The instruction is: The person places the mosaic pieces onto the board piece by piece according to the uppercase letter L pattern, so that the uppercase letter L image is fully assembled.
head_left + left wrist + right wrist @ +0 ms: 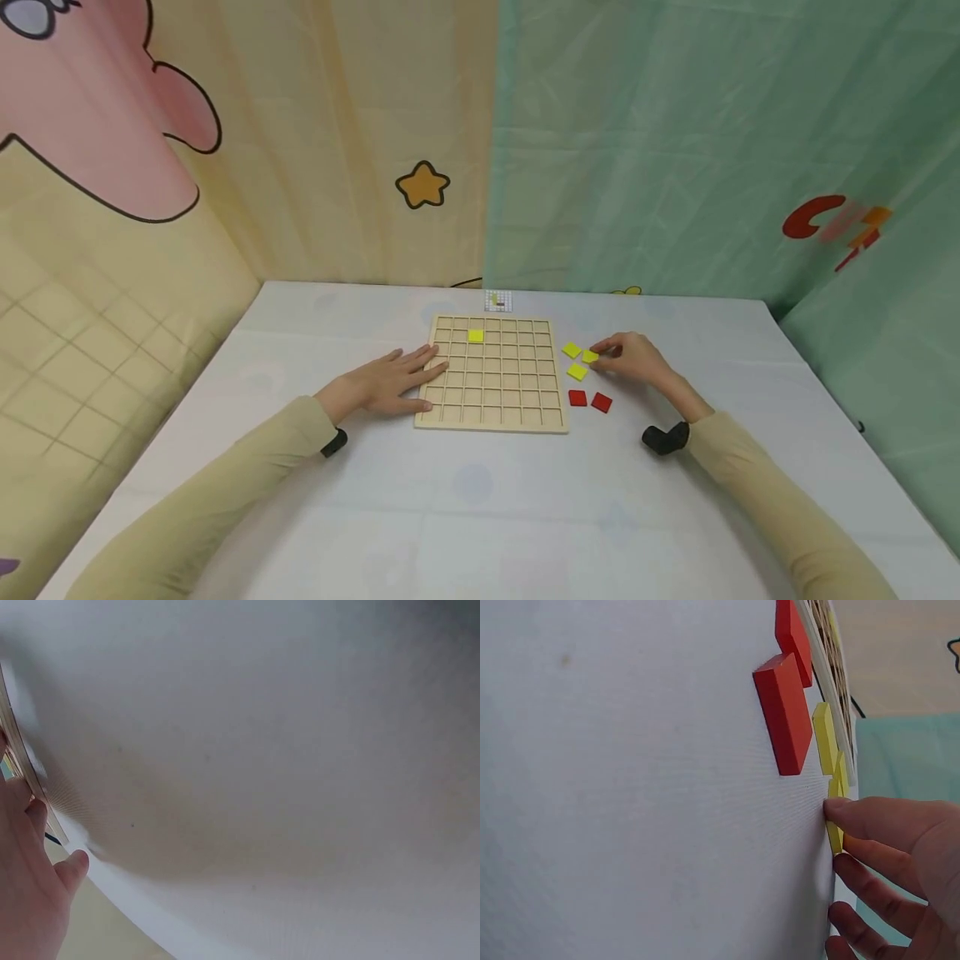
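L hand is resting spread on board's L edge, fingertips lying over rim; prob. steadying it vs. sliding. Bd is lying flat on table; one yellow tile is sitting in a cell nr far edge. Small printed card is lying just beyond bd, prob. for keeping in sight. R of bd, two red tiles & two loose yellow tiles are lying nr edge, presumably for easy R reach. R hand is pinching a third loose yellow, the held tile, betw. thumb & index, just beside the other two; edge grip prob. suiting so thin a pc. Can't tell if it's clear of cloth.

Materials: bd looking like pale wood, raised strips forming sq. cells. Card showing grid w/ colored marks, too small to read. Reds & yellows: flat sq. slabs, crisp edges. Table cover showing white, finely ribbed weave.
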The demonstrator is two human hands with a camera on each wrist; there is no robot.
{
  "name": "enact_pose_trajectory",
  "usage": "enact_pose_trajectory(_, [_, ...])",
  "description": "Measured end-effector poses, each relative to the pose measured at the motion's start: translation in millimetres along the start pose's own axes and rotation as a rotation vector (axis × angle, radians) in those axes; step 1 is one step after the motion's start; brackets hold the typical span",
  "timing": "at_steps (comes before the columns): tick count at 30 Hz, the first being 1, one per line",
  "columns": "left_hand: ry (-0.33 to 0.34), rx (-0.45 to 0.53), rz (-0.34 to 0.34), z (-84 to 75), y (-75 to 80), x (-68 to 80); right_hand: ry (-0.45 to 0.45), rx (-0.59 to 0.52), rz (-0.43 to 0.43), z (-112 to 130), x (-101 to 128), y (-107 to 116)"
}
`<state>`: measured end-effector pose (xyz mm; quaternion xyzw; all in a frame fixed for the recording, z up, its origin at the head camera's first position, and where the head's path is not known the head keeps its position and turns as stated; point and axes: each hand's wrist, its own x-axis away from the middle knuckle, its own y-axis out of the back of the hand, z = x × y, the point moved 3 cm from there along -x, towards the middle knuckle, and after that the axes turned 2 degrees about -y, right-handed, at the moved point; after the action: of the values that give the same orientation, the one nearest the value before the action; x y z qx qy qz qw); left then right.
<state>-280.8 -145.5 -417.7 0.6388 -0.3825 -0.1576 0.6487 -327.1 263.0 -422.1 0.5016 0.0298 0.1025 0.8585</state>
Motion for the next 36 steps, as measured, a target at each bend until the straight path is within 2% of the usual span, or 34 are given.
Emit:
enact_pose_trajectory(7, [-0.017,-0.001,0.005,-1.7,3.2,-0.4,0.031,0.052,0.012,4,1,4])
enact_pose_trajectory(16, [-0.015,0.0,-0.006,1.1,2.6,-0.1,0.049,0.08,-0.07,15,5,10])
enact_pose_trajectory(24, [-0.013,0.01,-0.003,2.7,-0.5,-1.6,0.071,0.08,-0.111,36,-1,7])
enact_pose_trajectory(36, [0.004,-0.005,0.01,2.6,-0.3,-0.6,0.154,0.051,-0.149,82,-22,-9])
